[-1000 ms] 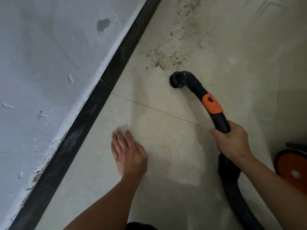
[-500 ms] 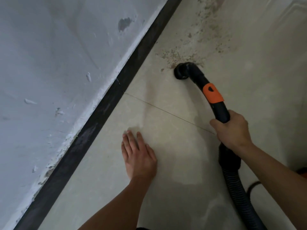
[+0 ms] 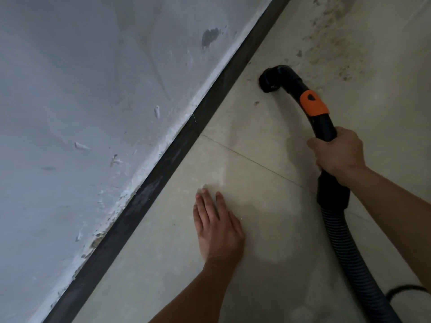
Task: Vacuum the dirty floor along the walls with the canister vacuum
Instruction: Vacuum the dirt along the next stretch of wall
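Gripping the black wand [image 3: 323,127] just below its orange collar [image 3: 313,103], the right hand [image 3: 335,152] is clenched around it, with the ribbed hose [image 3: 349,257] trailing back toward the lower right corner. The left hand [image 3: 218,227] lies flat and released on the tiled floor [image 3: 268,229], fingers spread, holding nothing; it looks like a prop for the body rather than a working hand.

The nozzle [image 3: 270,80] sits mouth-down on the floor near the dark baseboard [image 3: 177,145], though not touching it, so a narrow strip of tile shows between them. The wand's long axis runs from the right hand up and away, curving left toward the wall [image 3: 93,89] at the elbow.

What matters for the next pass is where the dirt [image 3: 331,45] lies: brown grit spreads ahead of the nozzle and to its right, further along the wall line, with a few stray specks (one just below the nozzle) closer in. So the debris is beyond the nozzle, along the wand's own direction. The right hand is the nearer one and already holds the tool, so a push forward along the baseboard seems the likely need. The canister itself is out of view.
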Motion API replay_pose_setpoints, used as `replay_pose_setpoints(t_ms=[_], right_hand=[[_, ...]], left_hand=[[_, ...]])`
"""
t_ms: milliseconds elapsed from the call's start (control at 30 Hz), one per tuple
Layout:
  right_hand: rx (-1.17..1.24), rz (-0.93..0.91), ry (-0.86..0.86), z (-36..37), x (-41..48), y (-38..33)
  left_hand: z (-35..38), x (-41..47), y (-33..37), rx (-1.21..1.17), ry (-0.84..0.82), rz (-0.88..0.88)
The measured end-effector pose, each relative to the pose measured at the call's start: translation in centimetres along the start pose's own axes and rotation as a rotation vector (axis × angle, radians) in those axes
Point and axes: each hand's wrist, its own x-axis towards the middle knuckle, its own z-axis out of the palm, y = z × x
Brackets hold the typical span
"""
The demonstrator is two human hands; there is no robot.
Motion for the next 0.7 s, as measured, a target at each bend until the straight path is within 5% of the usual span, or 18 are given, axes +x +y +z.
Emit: replay_pose_setpoints(t_ms=[267, 700], right_hand=[[0.064, -0.038, -0.139, 3.3, 2.2, -3.2], [-0.029, -0.007, -0.101, -1.5, -4.7, 2.5]], left_hand=[[0.3, 0.4, -0.7, 0.006, 0.002, -0.005], [0.5, 0.2, -0.7, -0.013, 0.018, -0.011]])
